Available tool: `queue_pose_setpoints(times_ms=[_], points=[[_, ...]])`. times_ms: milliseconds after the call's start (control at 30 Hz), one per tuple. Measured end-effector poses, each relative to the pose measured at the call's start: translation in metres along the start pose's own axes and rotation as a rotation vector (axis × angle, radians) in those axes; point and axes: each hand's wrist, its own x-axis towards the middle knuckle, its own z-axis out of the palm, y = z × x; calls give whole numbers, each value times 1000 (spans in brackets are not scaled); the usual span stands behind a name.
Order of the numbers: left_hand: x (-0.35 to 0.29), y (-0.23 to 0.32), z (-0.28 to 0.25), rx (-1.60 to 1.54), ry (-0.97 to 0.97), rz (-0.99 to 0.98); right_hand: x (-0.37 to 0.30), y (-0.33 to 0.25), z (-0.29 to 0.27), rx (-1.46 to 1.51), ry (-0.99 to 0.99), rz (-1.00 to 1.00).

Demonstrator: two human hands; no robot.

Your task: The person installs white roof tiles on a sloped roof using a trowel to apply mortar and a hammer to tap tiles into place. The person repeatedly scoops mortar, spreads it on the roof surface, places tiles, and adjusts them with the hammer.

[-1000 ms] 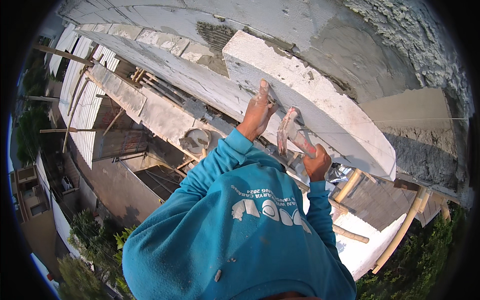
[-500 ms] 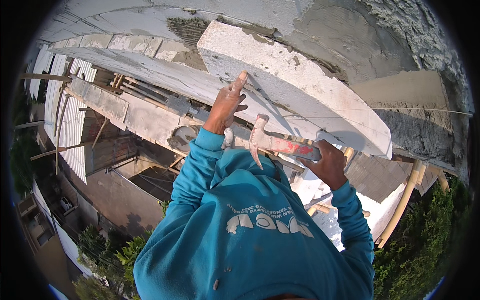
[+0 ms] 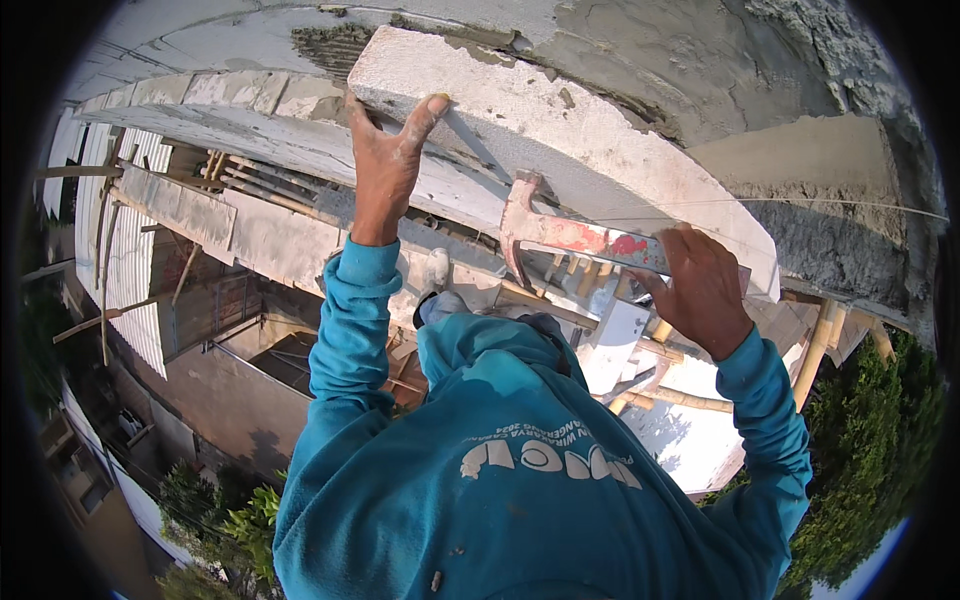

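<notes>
A long white aerated concrete block (image 3: 590,165) lies on the wall's top edge, slanting down toward the right. My left hand (image 3: 390,150) grips its left end, the thumb on the near face and the fingers round the end, partly hidden. In my right hand (image 3: 705,290) is a claw hammer (image 3: 580,236) with a worn red and grey handle. The hammer lies sideways before the block's near face, its claw pointing down toward me. I cannot tell whether its head touches the block.
A thin string (image 3: 840,203) runs along the block to the right. Grey mortar (image 3: 830,165) covers the wall beyond its right end. Below are scaffold planks (image 3: 290,245), bamboo poles (image 3: 820,350) and corrugated roofing (image 3: 135,260), with a deep drop to the left.
My left hand has moved up and left, from the near face onto the block's left end. My right hand has shifted right and up with the hammer, which sits closer to the block.
</notes>
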Motion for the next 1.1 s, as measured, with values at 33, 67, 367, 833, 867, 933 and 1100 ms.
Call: queue_pose_setpoints(times_ms=[33,67,367,833,867,933,1100], points=[[1,4,1,-32,-5,11,5,4,-4,12,-26,84],[3,1,1,-13,11,23,3,2,-2,6,-9,88],[6,-13,1,39,57,28,0,-30,-8,21,-89,-12],[4,-19,6,22,136,22,3,-19,-8,-31,-17,96],[3,-19,7,26,145,15,1,-24,-8,-30,-22,81],[1,-14,8,38,165,2,-4,-31,-8,9,-78,44],[0,-13,8,-38,103,-14,3,-17,-5,32,-109,229]])
